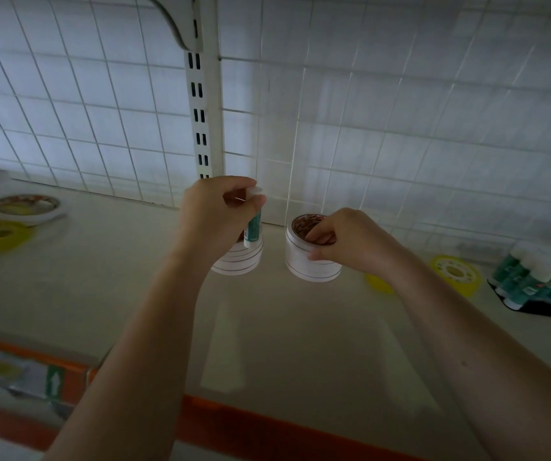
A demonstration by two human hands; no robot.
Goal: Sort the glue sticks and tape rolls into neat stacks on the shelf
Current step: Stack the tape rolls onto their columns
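Note:
My left hand (212, 214) grips a green-and-white glue stick (253, 229) upright, its white cap poking out above my fingers. Just below that hand a stack of white tape rolls (239, 259) stands on the shelf (267, 327). My right hand (344, 242) pinches the rim of a second stack of white tape rolls (310, 261), fingers inside the core and thumb on the outer wall. Several green glue sticks (533, 277) lie grouped at the far right. A yellow tape roll (455, 274) lies flat beside them.
At the far left lie a flat patterned tape roll (26, 209) and a yellow-green tape roll (3, 236). A white wire grid (383, 128) and a slotted upright (200, 111) close the back. An orange strip (267, 427) edges the shelf front.

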